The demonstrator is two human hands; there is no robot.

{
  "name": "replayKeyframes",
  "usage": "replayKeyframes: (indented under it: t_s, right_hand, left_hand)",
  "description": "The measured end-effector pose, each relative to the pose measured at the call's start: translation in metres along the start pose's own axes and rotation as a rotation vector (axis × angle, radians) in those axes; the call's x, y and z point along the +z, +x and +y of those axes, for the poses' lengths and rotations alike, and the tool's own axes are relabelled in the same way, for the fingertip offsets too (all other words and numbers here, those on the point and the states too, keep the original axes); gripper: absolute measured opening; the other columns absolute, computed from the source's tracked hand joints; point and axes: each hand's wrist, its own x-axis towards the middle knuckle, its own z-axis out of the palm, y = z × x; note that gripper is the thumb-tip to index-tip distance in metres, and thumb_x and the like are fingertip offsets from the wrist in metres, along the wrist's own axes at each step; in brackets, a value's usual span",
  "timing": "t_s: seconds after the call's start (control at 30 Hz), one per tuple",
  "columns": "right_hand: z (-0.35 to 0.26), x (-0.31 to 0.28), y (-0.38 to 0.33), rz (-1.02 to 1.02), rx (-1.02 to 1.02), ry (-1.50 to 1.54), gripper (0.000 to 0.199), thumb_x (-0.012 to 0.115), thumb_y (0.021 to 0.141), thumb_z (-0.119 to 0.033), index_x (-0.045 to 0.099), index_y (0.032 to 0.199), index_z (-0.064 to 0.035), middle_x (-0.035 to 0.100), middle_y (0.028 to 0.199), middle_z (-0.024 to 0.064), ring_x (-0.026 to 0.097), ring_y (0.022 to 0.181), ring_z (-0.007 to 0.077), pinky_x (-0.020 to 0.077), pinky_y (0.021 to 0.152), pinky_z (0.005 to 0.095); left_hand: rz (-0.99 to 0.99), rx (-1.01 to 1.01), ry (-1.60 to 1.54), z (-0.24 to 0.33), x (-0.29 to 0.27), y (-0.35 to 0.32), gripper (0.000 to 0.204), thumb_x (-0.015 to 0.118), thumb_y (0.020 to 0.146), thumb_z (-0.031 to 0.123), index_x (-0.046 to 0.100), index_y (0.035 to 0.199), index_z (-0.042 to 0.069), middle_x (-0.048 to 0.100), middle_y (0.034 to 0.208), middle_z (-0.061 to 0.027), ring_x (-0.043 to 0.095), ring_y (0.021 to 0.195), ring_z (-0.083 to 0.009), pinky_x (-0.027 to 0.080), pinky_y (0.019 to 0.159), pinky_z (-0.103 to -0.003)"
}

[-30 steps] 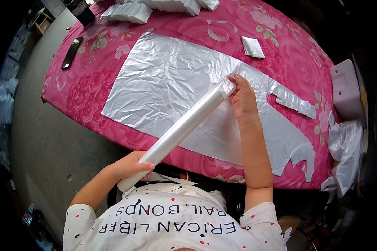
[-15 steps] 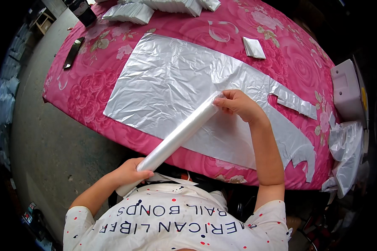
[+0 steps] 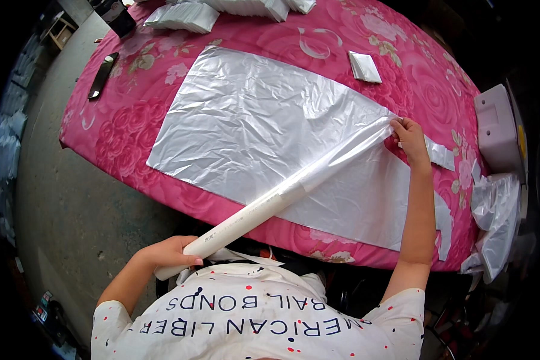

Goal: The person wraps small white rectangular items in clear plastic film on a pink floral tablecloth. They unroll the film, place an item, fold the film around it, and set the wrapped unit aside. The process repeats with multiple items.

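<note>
A white tube (image 3: 228, 231) slants from near my waist over the table. My left hand (image 3: 173, 251) is closed round its lower end, thumb on top. Silvery plastic film (image 3: 351, 147) covers the tube's upper part and runs on as a narrow gathered strip. My right hand (image 3: 409, 138) pinches the tip of that strip over the right side of the table. Under the tube lies a large, creased silvery plastic bag (image 3: 234, 120), spread flat with handle-like strips at its right end. The film hides part of this bag, and my right forearm crosses over it.
A pink flowered cloth (image 3: 123, 141) covers the table. A folded silvery packet (image 3: 365, 67) lies beyond the bag, a dark phone (image 3: 104, 76) at the left. Stacked folded bags (image 3: 189, 18) and a dark cup (image 3: 114, 17) stand at the back. A white box (image 3: 493, 123) is right.
My right hand has moved right and away from my left hand, drawing the film out along the tube. More bare white tube shows near my left hand, which has shifted slightly left and nearer me.
</note>
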Motion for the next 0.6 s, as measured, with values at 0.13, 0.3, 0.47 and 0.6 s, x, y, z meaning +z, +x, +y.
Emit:
replayKeyframes:
  t_s: [0.13,0.3,0.47,0.6]
  right_hand:
    - [0.027,-0.045,0.009,0.088,-0.009,0.074,0.013,0.058,0.088,-0.015,0.060,0.087,-0.0021,0.051,0.066,-0.0032,0.045,0.056,0.0040,0.0376,0.049,0.0187]
    - [0.008,-0.019,0.000,-0.067,0.053,0.216,0.014,0.059,0.087,-0.015,0.061,0.088,-0.0010,0.052,0.067,-0.0028,0.046,0.058,0.0044,0.0378,0.051,0.0182]
    - [-0.018,0.038,0.006,-0.199,-0.115,0.120,0.014,0.060,0.087,-0.015,0.061,0.087,-0.0009,0.053,0.068,-0.0029,0.046,0.058,0.0046,0.0384,0.054,0.0193]
    - [-0.030,0.060,0.014,-0.275,-0.168,0.025,0.014,0.060,0.086,-0.015,0.062,0.085,-0.0013,0.053,0.067,-0.0032,0.045,0.058,0.0045,0.0381,0.055,0.0200]
  left_hand:
    - [-0.143,-0.029,0.174,-0.016,-0.026,-0.006,0.051,0.074,0.074,0.025,0.055,0.115,0.001,0.063,0.100,-0.0065,0.057,0.093,-0.0150,0.044,0.084,-0.029]
    - [-0.141,0.112,0.519,0.071,-0.026,0.000,0.051,0.079,0.068,0.023,0.059,0.109,0.002,0.066,0.096,-0.0085,0.062,0.088,-0.0178,0.048,0.078,-0.029]
    - [0.282,0.583,1.226,0.162,0.003,0.046,0.042,0.075,0.064,0.024,0.060,0.101,0.010,0.063,0.082,-0.0082,0.061,0.081,-0.0286,0.046,0.071,-0.037]
    - [0.588,1.134,1.440,0.176,0.013,0.101,0.046,0.073,0.067,0.025,0.057,0.107,0.008,0.058,0.097,-0.0081,0.057,0.093,-0.0262,0.046,0.079,-0.040]
